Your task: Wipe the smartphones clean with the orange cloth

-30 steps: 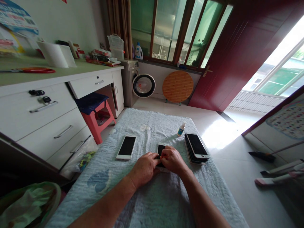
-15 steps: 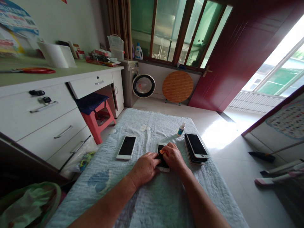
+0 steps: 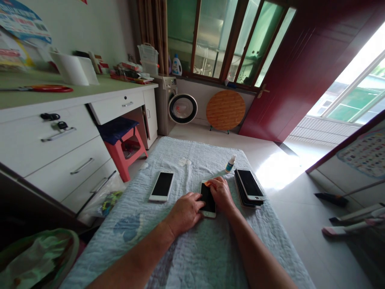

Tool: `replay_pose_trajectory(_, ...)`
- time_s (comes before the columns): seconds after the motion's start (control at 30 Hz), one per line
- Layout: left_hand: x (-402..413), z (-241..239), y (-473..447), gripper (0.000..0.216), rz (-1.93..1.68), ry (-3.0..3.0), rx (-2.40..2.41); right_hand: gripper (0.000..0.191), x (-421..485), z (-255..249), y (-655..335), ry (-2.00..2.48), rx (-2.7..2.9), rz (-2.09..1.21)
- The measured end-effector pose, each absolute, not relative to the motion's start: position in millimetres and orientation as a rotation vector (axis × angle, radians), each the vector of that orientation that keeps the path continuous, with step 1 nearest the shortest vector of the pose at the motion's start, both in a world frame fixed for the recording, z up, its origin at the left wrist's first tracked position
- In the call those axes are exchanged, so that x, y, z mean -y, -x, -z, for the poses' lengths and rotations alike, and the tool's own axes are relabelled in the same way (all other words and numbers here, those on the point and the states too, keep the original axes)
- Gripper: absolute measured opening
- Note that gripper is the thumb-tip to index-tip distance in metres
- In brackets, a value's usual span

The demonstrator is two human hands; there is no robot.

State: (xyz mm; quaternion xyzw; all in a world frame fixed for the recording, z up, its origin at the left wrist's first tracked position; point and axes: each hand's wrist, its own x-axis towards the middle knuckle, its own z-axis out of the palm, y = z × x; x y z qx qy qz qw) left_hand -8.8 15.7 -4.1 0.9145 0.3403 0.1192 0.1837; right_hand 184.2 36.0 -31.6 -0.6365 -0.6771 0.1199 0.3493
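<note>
A white-framed smartphone (image 3: 209,202) with a dark screen lies on the cloth-covered table (image 3: 192,156) in front of me. My left hand (image 3: 186,210) grips its lower left side, fingertips over the edge of the screen. My right hand (image 3: 221,192) pinches a small orange cloth (image 3: 207,183) against the phone's upper part; the fingers hide most of this cloth. To the left lies another white smartphone (image 3: 161,186), face up. On the right is a stack of phones (image 3: 249,185), a white-framed one on top. Behind it stands a small spray bottle (image 3: 230,164).
A desk with drawers (image 3: 63,152) runs along the left, with a red stool (image 3: 122,146) beside it. A bin (image 3: 70,249) sits at the lower left. Past the table are a washing machine (image 3: 166,106) with its door open and a round wooden tabletop (image 3: 225,109).
My right hand has moved slightly up and right with the orange cloth, uncovering more of the phone's screen. My left hand stays at the phone's side. The view has shifted slightly.
</note>
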Motion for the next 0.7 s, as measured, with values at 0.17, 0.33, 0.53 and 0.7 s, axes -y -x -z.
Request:
replay_pose_trajectory(0.17,-15.4,4.4,8.5,0.03,-0.343,-2.584,-0.959,0.03,-40.2,33.5,-181.7,1.713,1.731,-0.21)
replay_pose_trajectory(0.33,-15.3,3.9,8.5,0.029,-0.336,-2.573,-0.967,0.031,-45.2,34.8,-176.1,1.771,1.78,-0.085)
replay_pose_trajectory(0.53,-14.8,1.7,8.1,0.028,-0.337,-2.567,-0.968,0.03,-50.1,33.5,-166.9,1.774,1.847,-0.085)
replay_pose_trajectory(0.7,-13.9,-0.2,8.2,0.027,-0.33,-2.561,-0.964,0.028,-54.8,29.0,-156.3,1.79,1.895,-0.108)
